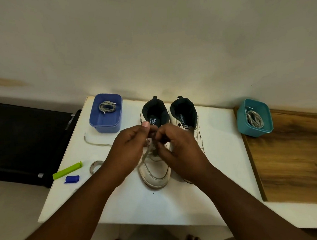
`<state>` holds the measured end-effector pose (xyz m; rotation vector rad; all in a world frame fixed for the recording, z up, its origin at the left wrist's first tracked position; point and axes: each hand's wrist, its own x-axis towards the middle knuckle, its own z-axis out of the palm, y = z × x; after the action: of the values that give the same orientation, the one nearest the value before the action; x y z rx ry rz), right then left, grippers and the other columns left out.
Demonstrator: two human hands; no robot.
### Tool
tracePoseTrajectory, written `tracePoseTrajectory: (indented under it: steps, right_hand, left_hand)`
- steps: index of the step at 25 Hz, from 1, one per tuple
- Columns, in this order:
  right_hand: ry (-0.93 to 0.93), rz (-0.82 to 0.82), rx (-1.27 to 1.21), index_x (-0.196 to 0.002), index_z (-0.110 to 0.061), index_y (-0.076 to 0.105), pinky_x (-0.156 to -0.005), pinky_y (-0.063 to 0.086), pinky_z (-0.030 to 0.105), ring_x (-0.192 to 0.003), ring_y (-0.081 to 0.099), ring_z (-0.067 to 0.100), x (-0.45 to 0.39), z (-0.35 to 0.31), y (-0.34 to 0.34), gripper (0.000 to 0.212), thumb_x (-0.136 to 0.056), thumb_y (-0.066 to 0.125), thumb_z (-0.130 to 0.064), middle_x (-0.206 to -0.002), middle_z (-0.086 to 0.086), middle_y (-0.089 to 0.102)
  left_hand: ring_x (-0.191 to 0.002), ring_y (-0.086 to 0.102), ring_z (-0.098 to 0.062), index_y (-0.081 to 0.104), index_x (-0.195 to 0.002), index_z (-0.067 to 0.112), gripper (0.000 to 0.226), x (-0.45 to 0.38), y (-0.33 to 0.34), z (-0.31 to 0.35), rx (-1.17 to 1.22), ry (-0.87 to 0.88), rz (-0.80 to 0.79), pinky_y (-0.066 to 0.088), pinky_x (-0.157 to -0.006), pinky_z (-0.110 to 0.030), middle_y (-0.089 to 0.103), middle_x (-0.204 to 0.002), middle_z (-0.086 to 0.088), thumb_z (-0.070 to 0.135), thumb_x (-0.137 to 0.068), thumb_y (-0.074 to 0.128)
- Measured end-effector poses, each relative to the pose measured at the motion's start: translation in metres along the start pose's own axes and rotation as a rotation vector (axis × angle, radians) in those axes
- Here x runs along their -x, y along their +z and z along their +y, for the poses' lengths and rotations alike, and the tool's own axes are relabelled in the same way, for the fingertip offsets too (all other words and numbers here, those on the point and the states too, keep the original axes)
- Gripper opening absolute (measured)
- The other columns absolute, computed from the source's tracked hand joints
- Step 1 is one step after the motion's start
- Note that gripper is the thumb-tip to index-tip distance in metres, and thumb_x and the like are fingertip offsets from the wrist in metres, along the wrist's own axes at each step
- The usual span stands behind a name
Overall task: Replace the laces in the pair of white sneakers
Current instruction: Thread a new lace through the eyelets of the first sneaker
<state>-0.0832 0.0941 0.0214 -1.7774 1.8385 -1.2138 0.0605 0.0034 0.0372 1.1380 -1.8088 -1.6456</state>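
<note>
A: What is at the far left?

B: A black object [26, 139] stands beside the white table [121, 204]. I cannot tell what it is.

A: And on the table, from the left side?

B: Near the front edge lies a green clip [67, 170], and just beside it a small blue piece [72, 179]. A metal ring [95, 166] lies to the right of them, partly hidden by the left arm. Behind them, at the wall, stands a blue box [106, 113] with a coiled grey lace [107, 107] inside. One loose lace [95, 142] lies on the table in front of this box and runs toward the left hand.

A: What do the hands do?

B: The left hand [129, 149] and the right hand [175, 146] are together over the left sneaker [155, 173]. The fingers of both are curled and pinch the lace at the eyelets. A piece of this lace hangs down between the hands.

A: Where are the sneakers?

B: In the middle of the table, side by side, toes toward the person. The right sneaker [186, 116] is partly covered by the right hand.

A: And at the right?

B: A teal box [255, 118] with grey laces [254, 120] inside stands on a wooden board [293, 158].
</note>
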Motion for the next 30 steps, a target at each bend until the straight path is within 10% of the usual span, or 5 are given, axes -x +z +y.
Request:
tracePoseTrajectory:
  steps: [6,12,16,21,30]
  right_hand:
    - [-0.078,-0.188,-0.082,-0.087,-0.011,0.059,-0.072,0.045,0.020,-0.080,0.058,0.011,0.006,-0.004,0.000,0.016,-0.088,0.067,0.002,-0.087,-0.005,0.060]
    - [0.287,0.123,-0.297,-0.101,-0.020,0.065,-0.069,0.061,0.038,-0.080,0.069,0.017,0.000,0.002,0.007,0.014,-0.094,0.072,-0.009,-0.092,-0.003,0.067]
    - [0.270,0.043,-0.229,-0.130,-0.027,0.070,-0.083,0.058,0.031,-0.094,0.068,0.014,-0.002,0.012,0.005,0.029,-0.104,0.060,-0.019,-0.101,-0.007,0.069]
    - [0.368,-0.096,-0.494,-0.118,-0.012,0.073,-0.091,0.060,0.042,-0.096,0.074,0.029,-0.004,0.010,0.005,0.022,-0.104,0.057,-0.008,-0.097,0.008,0.077]
    - [0.489,0.137,-0.073,-0.102,-0.026,0.068,-0.067,0.056,0.027,-0.072,0.067,0.010,0.002,0.020,0.005,0.018,-0.089,0.079,-0.021,-0.082,-0.007,0.071]
  left_hand:
    - [-0.072,0.050,-0.018,0.077,-0.099,0.020,0.023,-0.003,-0.006,-0.004,0.282,-0.436,-0.158,0.047,-0.064,-0.030,0.062,-0.080,-0.007,0.035,-0.099,0.059]
    - [-0.069,0.050,-0.013,0.076,-0.101,0.031,0.023,-0.011,-0.007,-0.012,0.316,-0.239,0.100,0.045,-0.063,-0.028,0.064,-0.075,0.001,0.034,-0.103,0.053]
    - [-0.067,0.068,-0.007,0.066,-0.114,0.030,0.019,-0.006,0.001,-0.008,0.073,-0.150,-0.049,0.050,-0.060,-0.017,0.075,-0.077,0.008,0.037,-0.100,0.057]
    - [-0.055,0.064,-0.002,0.058,-0.123,0.027,0.025,-0.006,-0.001,-0.003,0.186,-0.192,-0.074,0.050,-0.061,-0.023,0.073,-0.072,0.003,0.032,-0.099,0.060]
    - [-0.084,0.069,0.000,0.077,-0.102,0.026,0.012,-0.012,-0.003,-0.027,-0.188,0.057,0.048,0.052,-0.078,-0.016,0.075,-0.090,0.012,0.027,-0.092,0.071]
